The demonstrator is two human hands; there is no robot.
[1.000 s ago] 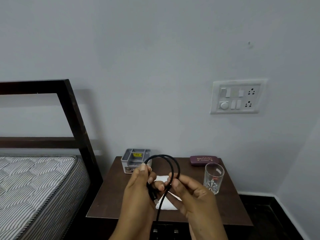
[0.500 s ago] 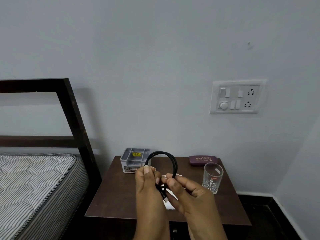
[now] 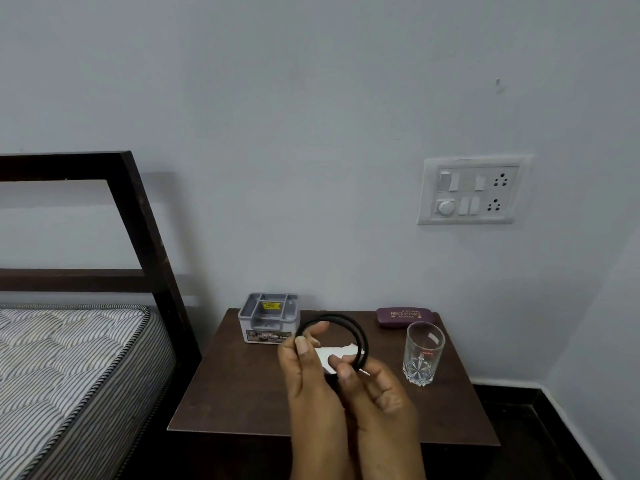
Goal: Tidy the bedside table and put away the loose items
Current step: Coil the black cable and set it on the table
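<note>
1. Wall (image 3: 311, 116): plain grey, fills the upper view. Switch panel (image 3: 473, 190) mounted at right, w/ 2 sockets, a dial and several switches.

2. Bed (image 3: 69, 358): at left, dark wood headboard, striped mattress. Sits just beside the table's left edge.

3. Bedside table (image 3: 235, 386): dark brown top, back edge against the wall, centre of view.

4. Left hand (image 3: 308, 372) and right hand (image 3: 377, 389): both raised over the table's front half, touching each other at the palms. Left thumb and fingers are pinched closed on the left side of the cable. Right thumb and forefinger are pinched closed on the lower right of the same coil. Neither hand holds anything else.

5. Cable (image 3: 360, 336): black, wound into approx. 2 round loops, held upright in the air between both hands, above the table's middle. Cable ends not visible; hidden behind the hands.

6. Organizer box (image 3: 268, 318): grey, compartments on top, yellow sticker inside, label on front. Stands at back-left corner of the table.

7. Glass (image 3: 423, 353): clear, upright, empty, right side of the table, near the right hand, not touching it.

8. Glasses case (image 3: 403, 316): maroon, closed, printed lettering, back-right, behind the glass.

9. White paper (image 3: 337, 355): lies on the table behind the hands, partly hidden, seen through the coil.
</note>
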